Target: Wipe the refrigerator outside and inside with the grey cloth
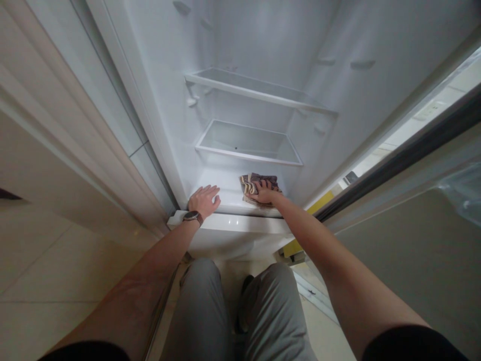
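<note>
I look into an open, empty white fridge [240, 225]. My left hand [205, 199], with a watch on the wrist, lies flat with fingers spread on the fridge's bottom floor near its left wall. My right hand [265, 194] presses down on a brown and beige striped cloth [255, 183] lying on the same floor, further right. The fingers are curled over the cloth.
Two glass shelves [259, 90] [248, 145] sit above the floor of the fridge. The fridge door [421, 240] stands open at the right. A pale cabinet side [56, 130] is at the left. My grey-trousered knees [233, 311] are over a tiled floor [45, 271].
</note>
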`<state>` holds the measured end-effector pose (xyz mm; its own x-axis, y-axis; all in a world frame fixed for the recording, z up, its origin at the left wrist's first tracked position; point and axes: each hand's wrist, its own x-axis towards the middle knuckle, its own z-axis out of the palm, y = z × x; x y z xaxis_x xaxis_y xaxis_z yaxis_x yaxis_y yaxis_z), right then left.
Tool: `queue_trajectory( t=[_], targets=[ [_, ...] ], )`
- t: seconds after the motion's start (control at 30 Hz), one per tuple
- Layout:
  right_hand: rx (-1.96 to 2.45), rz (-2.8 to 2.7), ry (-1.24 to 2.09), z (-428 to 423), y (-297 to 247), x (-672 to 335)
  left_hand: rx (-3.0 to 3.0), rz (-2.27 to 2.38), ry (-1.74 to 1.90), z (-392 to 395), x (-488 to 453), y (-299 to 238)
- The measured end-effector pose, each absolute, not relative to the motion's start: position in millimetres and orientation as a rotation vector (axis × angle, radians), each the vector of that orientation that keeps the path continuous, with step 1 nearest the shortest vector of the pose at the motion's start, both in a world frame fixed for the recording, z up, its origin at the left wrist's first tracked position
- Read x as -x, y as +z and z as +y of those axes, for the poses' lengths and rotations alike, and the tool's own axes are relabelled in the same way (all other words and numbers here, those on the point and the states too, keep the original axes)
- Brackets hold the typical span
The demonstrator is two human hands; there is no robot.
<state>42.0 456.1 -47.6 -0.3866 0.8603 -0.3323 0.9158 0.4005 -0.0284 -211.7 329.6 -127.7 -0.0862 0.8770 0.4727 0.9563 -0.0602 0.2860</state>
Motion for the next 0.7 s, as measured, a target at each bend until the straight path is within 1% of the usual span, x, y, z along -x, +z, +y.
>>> queue_trajectory(
  t=[0.33,0.7],
  targets=[
    [-1.585,2.366,-0.291,460.7,-51.2,-40.2,2.202,-1.957,-0.608,318.7,218.4,-114.6],
    [-1.576,2.334,-0.271,466.9,-54.6,-38.0,2.110,-1.994,-0.744,322.1,217.3,-121.6]
  ],
)
